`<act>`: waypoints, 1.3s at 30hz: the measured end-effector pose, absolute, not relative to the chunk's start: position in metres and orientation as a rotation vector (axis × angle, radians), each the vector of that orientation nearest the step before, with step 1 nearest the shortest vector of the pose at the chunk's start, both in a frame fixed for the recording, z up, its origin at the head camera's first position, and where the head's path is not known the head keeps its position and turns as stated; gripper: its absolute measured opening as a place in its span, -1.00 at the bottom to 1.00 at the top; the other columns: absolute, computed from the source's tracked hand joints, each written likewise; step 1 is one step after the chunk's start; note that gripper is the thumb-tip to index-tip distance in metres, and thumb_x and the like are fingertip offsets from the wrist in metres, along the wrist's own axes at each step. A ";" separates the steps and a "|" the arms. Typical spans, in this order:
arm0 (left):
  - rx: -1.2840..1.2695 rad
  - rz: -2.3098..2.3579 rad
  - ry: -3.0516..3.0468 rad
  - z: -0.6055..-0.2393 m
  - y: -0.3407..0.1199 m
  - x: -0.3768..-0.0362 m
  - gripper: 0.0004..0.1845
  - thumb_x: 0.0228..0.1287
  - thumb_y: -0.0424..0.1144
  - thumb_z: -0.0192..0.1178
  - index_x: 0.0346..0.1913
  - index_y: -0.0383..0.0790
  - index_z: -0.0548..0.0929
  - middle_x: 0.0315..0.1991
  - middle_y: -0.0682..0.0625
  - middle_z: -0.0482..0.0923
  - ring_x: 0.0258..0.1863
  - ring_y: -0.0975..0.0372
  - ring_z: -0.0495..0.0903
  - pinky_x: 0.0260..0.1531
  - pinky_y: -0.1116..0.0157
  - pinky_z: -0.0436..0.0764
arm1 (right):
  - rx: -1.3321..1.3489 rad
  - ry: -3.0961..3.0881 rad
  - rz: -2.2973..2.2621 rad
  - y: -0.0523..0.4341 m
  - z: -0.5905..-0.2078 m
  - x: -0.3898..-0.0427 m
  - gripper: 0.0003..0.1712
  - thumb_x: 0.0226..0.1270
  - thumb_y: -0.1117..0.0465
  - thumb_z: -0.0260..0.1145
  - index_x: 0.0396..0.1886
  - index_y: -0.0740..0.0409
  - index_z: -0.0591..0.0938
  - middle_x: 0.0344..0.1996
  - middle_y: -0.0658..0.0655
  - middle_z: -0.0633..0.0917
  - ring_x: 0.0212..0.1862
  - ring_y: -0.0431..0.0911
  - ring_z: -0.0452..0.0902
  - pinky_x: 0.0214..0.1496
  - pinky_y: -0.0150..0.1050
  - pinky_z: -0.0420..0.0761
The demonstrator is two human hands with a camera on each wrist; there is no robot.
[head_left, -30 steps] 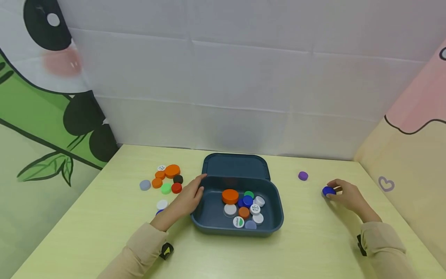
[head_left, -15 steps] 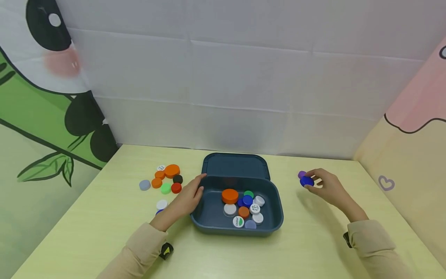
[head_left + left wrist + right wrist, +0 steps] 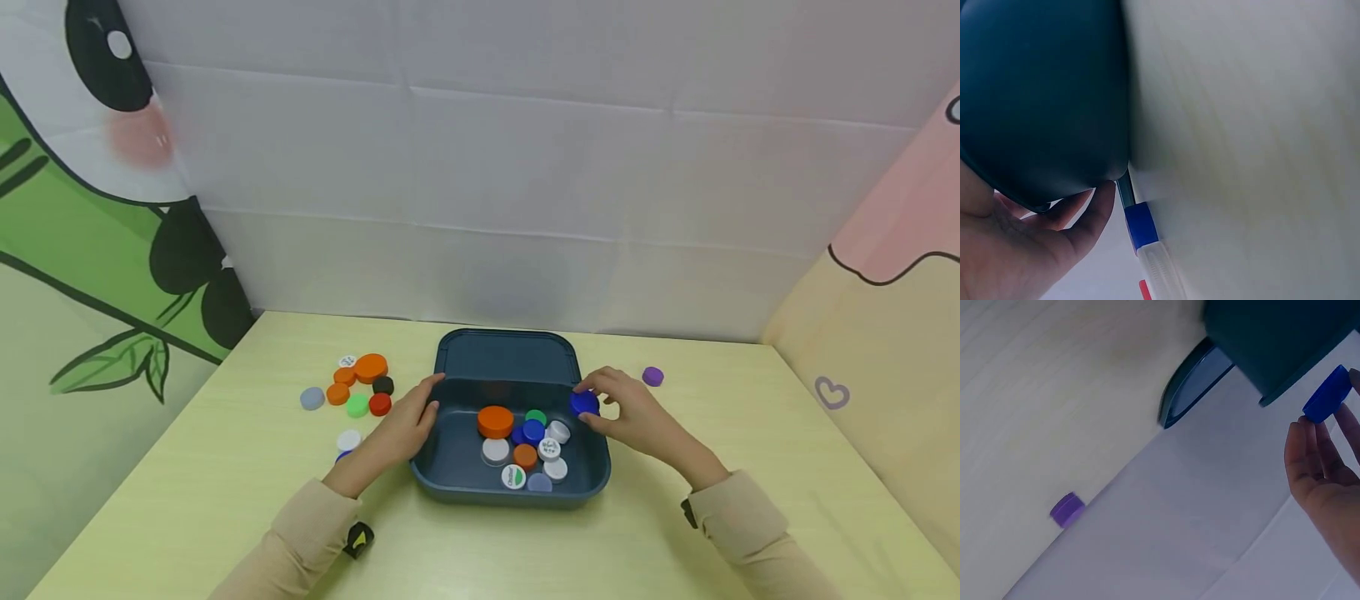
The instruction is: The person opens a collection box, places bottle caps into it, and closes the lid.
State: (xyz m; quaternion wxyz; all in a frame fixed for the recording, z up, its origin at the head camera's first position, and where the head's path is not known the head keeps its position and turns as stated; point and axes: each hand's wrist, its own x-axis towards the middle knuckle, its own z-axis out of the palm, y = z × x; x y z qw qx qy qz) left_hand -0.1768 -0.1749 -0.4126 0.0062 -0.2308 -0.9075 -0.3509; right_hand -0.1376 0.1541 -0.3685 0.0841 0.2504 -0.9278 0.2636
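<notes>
A dark blue-grey plastic box (image 3: 442, 487) stands on the table with bottle caps of several colours inside, among them a large orange cap (image 3: 496, 422). My left hand (image 3: 405, 425) holds the box's left side, its fingers at the rim; the left wrist view shows that hand (image 3: 1041, 244) against the outer wall. Over the box's right rim, my right hand (image 3: 630, 417) pinches a blue bottle cap (image 3: 584, 404) between thumb and fingers. In the right wrist view the blue cap (image 3: 1327, 395) is tilted at the fingertips, above the box's edge.
Behind the box lies its lid (image 3: 508, 357). Left of it are loose caps: orange (image 3: 371, 367), red (image 3: 380, 404), light green (image 3: 357, 405), black (image 3: 383, 385) and others. A white cap (image 3: 348, 440) lies near the left wrist. One purple cap (image 3: 652, 377) is at the right.
My right hand has lifted the blue cap from the table at the right and carried it left, past the purple cap, to the box's right rim. The left hand has stayed in place.
</notes>
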 end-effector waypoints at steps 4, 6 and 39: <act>-0.729 -1.100 -2.832 -0.413 -0.175 -0.177 -0.52 0.38 -0.35 -0.13 0.33 -0.36 0.17 0.28 -0.28 0.27 0.26 -0.07 0.30 0.22 -0.01 0.31 | 0.861 -2.787 0.767 0.133 -0.369 -0.134 -0.69 0.11 0.23 0.35 -0.11 0.09 0.59 -0.12 0.06 0.58 -0.08 -0.08 0.47 -0.03 -0.12 0.59; -0.732 -1.098 -2.827 -0.413 -0.175 -0.177 -0.52 0.38 -0.35 -0.13 0.32 -0.36 0.17 0.28 -0.28 0.27 0.26 -0.07 0.30 0.22 -0.01 0.31 | 0.914 -2.786 0.744 0.124 -0.370 -0.133 -0.71 0.12 0.22 0.34 -0.12 0.08 0.59 -0.12 0.05 0.57 -0.06 -0.09 0.46 -0.01 -0.15 0.58; -0.730 -1.097 -2.830 -0.411 -0.176 -0.175 -0.52 0.38 -0.33 -0.12 0.32 -0.35 0.18 0.29 -0.27 0.26 0.26 -0.06 0.30 0.23 0.00 0.30 | 1.144 -2.928 0.578 0.068 -0.398 -0.129 -0.64 0.07 0.21 0.38 -0.08 0.06 0.57 -0.07 0.00 0.57 -0.09 -0.16 0.42 -0.01 -0.32 0.55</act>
